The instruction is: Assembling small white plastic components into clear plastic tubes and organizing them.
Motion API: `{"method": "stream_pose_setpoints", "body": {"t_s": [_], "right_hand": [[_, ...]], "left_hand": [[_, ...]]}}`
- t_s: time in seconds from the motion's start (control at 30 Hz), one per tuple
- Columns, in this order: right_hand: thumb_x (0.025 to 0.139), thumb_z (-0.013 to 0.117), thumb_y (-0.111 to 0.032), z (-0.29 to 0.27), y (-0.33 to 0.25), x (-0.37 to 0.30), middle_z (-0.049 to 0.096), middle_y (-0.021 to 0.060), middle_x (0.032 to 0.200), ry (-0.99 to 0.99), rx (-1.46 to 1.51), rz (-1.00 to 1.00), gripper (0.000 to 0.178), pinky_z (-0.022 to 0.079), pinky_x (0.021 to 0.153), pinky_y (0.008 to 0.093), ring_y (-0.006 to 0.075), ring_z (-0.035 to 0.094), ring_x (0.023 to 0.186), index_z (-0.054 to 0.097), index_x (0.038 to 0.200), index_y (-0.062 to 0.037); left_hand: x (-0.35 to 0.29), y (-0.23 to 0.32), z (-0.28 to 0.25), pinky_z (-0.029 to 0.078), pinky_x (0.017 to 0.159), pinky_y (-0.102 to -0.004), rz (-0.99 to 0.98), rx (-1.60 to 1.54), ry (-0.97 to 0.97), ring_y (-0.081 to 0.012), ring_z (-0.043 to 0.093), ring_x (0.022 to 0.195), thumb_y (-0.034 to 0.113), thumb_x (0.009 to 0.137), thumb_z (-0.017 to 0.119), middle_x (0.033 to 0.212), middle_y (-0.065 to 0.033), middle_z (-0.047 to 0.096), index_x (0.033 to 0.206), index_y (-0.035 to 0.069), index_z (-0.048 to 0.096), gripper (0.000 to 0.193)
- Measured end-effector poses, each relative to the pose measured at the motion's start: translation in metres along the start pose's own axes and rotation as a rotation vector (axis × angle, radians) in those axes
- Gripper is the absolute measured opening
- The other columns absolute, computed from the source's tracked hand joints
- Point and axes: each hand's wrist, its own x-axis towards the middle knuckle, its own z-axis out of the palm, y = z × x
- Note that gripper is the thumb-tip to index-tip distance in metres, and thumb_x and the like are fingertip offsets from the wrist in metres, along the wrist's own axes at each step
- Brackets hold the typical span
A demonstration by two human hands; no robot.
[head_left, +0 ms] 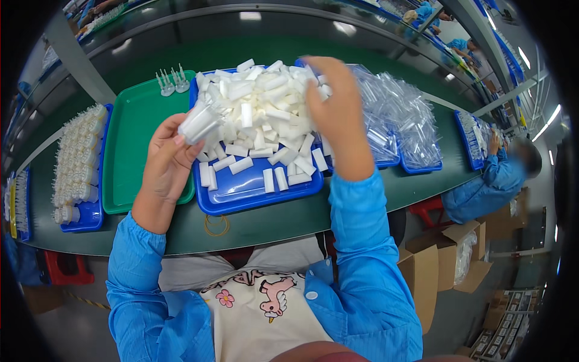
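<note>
My left hand (164,158) is closed around a translucent white plastic piece (202,122), cup-like at its near end with thin prongs at the far end. It is held up over the left edge of a blue tray (241,198). Short white cylinders (265,90), foam-like in look, are heaped in that tray, with several loose ones towards its near side. Above the right side of the heap is my right hand (339,105), thumb and forefinger apart and curved towards the cylinders. Its other fingers are mostly hidden, and I see nothing held in it.
Two pronged white pieces (174,81) stand in a green tray (129,139) at left. Beyond it, a blue tray holds rows of white assemblies (78,163). Clear tubes (398,114) fill trays at right. Rubber bands (217,225) lie near the table edge. A co-worker (497,175) sits at far right.
</note>
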Motion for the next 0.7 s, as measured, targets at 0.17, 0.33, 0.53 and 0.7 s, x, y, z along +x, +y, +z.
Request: {"method": "stream_pose_setpoints", "body": {"t_s": [0.17, 0.33, 0.53, 0.7], "right_hand": [[0.079, 0.066, -0.009, -0.054, 0.091, -0.026, 0.067, 0.0166, 0.11, 0.045, -0.481, 0.206, 0.033, 0.047, 0.089, 0.0461, 0.0375, 0.061, 0.1, 0.066, 0.112, -0.0056], [0.08, 0.068, -0.011, -0.047, 0.084, -0.028, 0.068, 0.0161, 0.108, -0.107, -0.654, 0.537, 0.029, 0.05, 0.087, 0.0469, 0.0373, 0.062, 0.102, 0.068, 0.109, -0.007], [0.079, 0.069, -0.01, -0.045, 0.093, -0.03, 0.068, 0.015, 0.105, -0.147, -0.754, 0.519, 0.035, 0.052, 0.082, 0.0448, 0.0362, 0.065, 0.095, 0.066, 0.113, -0.0075], [0.079, 0.068, -0.003, -0.039, 0.068, -0.012, 0.066, 0.014, 0.106, 0.032, -0.412, 0.406, 0.04, 0.054, 0.075, 0.0375, 0.0272, 0.065, 0.084, 0.062, 0.118, -0.0039]], "left_hand": [[0.007, 0.0, 0.011, 0.059, 0.086, -0.0295, -0.003, -0.036, 0.055, -0.028, 0.066, 0.105, 0.008, 0.094, 0.055, 0.127, -0.0199, 0.056, 0.132, 0.002, 0.045, 0.04], [0.003, 0.005, 0.002, 0.06, 0.081, -0.0286, -0.079, -0.053, -0.048, -0.031, 0.067, 0.102, 0.014, 0.097, 0.051, 0.129, -0.0235, 0.054, 0.135, 0.001, 0.041, 0.041], [0.003, 0.004, 0.007, 0.059, 0.083, -0.0298, -0.046, -0.061, -0.032, -0.0334, 0.065, 0.106, 0.014, 0.098, 0.05, 0.129, -0.0233, 0.054, 0.135, 0.001, 0.041, 0.04], [0.003, 0.0, 0.009, 0.057, 0.089, -0.0314, -0.017, 0.024, 0.029, -0.0335, 0.061, 0.114, 0.015, 0.097, 0.057, 0.131, -0.0196, 0.054, 0.134, 0.002, 0.045, 0.042]]}}
